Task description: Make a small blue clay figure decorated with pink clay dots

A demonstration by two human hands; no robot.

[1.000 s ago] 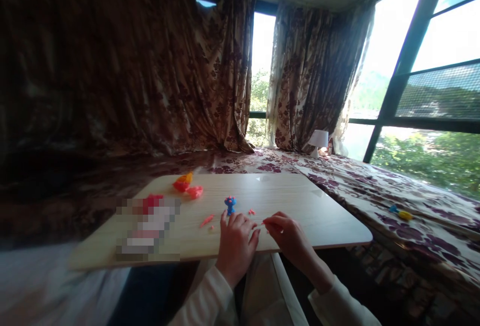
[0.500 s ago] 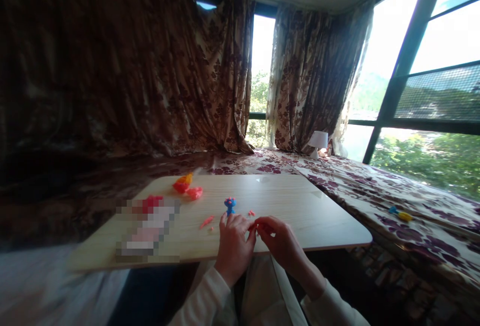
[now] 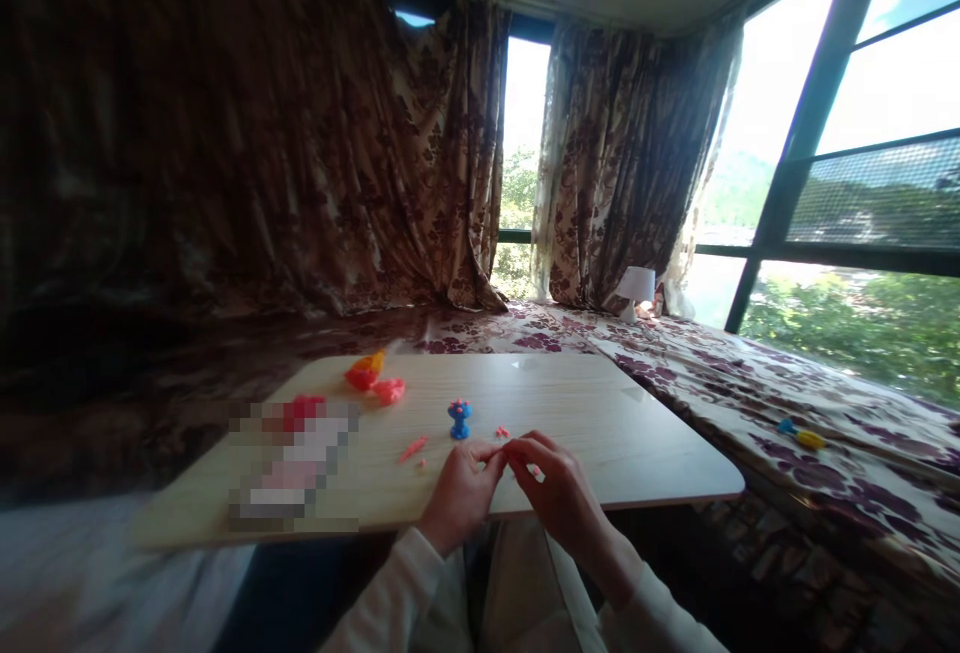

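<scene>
Both my hands meet over the near edge of a light wooden table (image 3: 600, 433). My left hand (image 3: 459, 491) and my right hand (image 3: 555, 488) have their fingertips pinched together on a tiny pink bit of clay, barely visible between them. Just beyond the fingers stands a small blue clay figure (image 3: 459, 418) with pink dots on top. Small pink clay crumbs (image 3: 501, 430) lie to its right and a thin pink strip (image 3: 412, 449) to its left.
An orange clay lump (image 3: 364, 371) and a pink lump (image 3: 389, 391) lie at the table's far left. A blurred-out packet (image 3: 292, 458) sits left of my hands. Floral bedding (image 3: 750, 383) surrounds the table; a blue and yellow object (image 3: 801, 434) lies on it at right. Curtains and windows behind.
My hands have drawn together and lifted slightly off the table. The left hand, flat on the table a second ago, now pinches with the right. The view has tilted up a little.
</scene>
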